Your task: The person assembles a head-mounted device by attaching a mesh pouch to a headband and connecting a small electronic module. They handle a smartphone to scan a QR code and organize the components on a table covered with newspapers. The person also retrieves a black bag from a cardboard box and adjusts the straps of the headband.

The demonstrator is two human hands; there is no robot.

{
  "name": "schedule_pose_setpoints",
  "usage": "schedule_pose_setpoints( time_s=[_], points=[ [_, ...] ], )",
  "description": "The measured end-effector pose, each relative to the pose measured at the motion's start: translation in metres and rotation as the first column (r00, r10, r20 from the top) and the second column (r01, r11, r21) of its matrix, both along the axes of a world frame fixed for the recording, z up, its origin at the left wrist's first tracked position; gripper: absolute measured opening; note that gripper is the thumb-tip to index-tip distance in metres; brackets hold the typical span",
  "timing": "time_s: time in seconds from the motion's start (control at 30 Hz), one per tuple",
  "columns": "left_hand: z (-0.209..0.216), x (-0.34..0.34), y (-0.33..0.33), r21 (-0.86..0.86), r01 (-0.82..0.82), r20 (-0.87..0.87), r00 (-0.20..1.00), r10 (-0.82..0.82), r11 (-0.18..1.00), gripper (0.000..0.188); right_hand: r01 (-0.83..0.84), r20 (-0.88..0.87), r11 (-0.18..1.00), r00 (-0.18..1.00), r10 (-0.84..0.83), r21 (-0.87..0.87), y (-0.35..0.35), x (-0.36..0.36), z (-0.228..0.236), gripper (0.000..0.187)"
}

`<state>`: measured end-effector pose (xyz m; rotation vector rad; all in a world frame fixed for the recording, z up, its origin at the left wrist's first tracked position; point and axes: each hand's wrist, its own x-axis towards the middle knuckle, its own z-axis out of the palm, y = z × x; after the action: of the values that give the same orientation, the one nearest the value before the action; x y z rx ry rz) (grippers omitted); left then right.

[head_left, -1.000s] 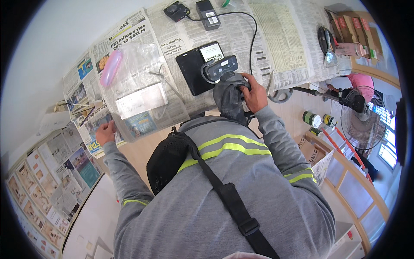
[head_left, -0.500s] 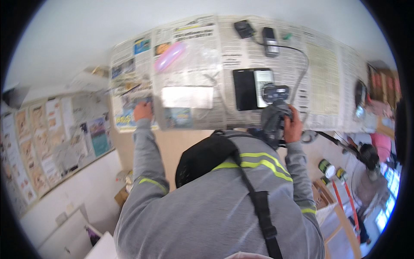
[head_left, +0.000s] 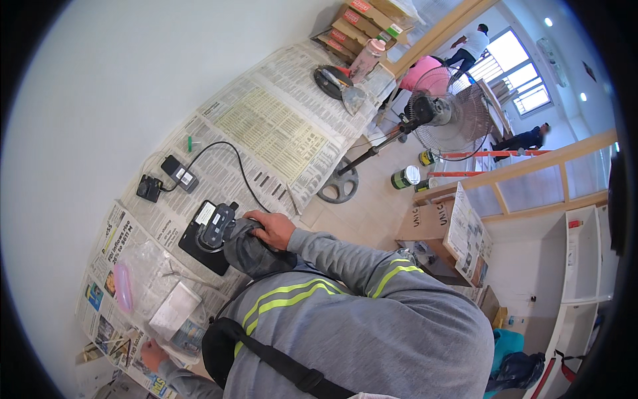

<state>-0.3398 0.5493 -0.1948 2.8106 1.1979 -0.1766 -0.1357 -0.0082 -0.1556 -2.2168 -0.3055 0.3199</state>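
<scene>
While only the head view is on hand, it shows enough: right hand [head_left: 269,228] is closed over a grey cloth bundle [head_left: 249,251], pressed against a dark handheld device [head_left: 216,225] that sits on a black pad [head_left: 203,256]. Device lies just left of that hand, long axis running up-right to down-left. Left hand [head_left: 151,354] is far off at lower left, resting on the newspaper edge; fingers look flat, but whether it grips anything I cannot tell. Right hand is clearly the nearer one. Near the left hand: clear plastic packet [head_left: 174,309], pink oblong item [head_left: 123,296]. Black cable [head_left: 229,159] runs from the device up to an adapter [head_left: 181,174]. Tabletop [head_left: 279,130] is covered in newspaper sheets. Room beyond: pedestal fan [head_left: 452,113], paint tins [head_left: 405,177], cardboard box [head_left: 432,223], other people by the window.
</scene>
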Motion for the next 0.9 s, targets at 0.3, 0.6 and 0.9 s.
schedule_pose_setpoints(
  time_s=[0.3, 0.6, 0.9],
  points=[
    [-0.02, 0.074, -0.107, -0.552, 0.344, 0.482, 0.875, -0.047, 0.76, 0.037, 0.036, -0.053, 0.999, 0.998, -0.034, 0.037, 0.003, -0.004, 0.001, 0.043],
    [-0.009, 0.126, -0.244, -0.788, 0.441, 0.493, 0.87, 0.012, 0.431, 0.029, 0.085, 0.051, 0.99, 0.994, -0.092, 0.113, 0.013, -0.006, -0.036, 0.046],
    [-0.016, 0.125, -0.273, -0.841, 0.393, 0.428, 0.904, 0.014, 0.371, 0.034, 0.013, -0.053, 0.996, 0.999, -0.008, 0.084, 0.016, 0.0, -0.028, 0.044]
  ],
)
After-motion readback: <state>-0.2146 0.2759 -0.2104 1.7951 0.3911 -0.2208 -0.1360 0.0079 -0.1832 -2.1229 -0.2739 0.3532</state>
